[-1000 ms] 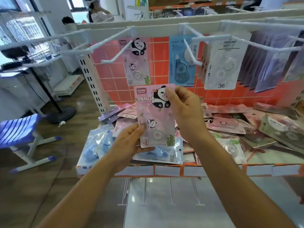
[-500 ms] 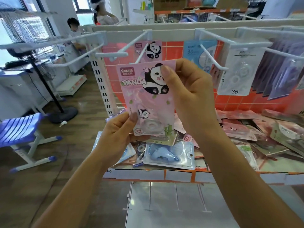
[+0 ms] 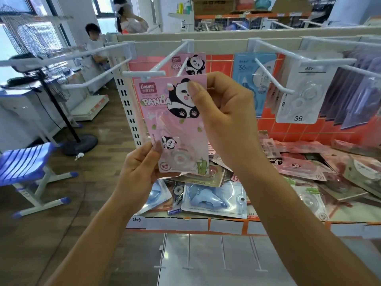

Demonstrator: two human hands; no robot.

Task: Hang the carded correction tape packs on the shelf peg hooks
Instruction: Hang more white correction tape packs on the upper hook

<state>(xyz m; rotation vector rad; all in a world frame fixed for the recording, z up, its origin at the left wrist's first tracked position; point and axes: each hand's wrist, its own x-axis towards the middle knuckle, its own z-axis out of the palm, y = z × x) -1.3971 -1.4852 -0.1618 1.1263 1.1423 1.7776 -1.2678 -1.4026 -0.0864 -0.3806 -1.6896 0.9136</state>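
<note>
Now the shelf (image 3: pixel 206 225) holds a loose heap of carded packs (image 3: pixel 299 166), mostly pink and blue. Above it, a pink pack (image 3: pixel 177 124) printed "PANDA" and "HANSS" sits just under the tip of a white peg hook (image 3: pixel 171 56). The right hand (image 3: pixel 224 120) pinches its top corner and the left hand (image 3: pixel 140 168) pinches its lower edge. A hanging white pack (image 3: pixel 299 100) reads "36".

orange-edged shelf (image 3: pixel 226 226), loose carded tape packs (image 3: pixel 296 166) heaped on it

Lower half of hung panda pack (image 3: pixel 193 62) hidden behind held pack (image 3: pixel 165 120), purple packs (image 3: pixel 360 96) cut off at right.
</note>
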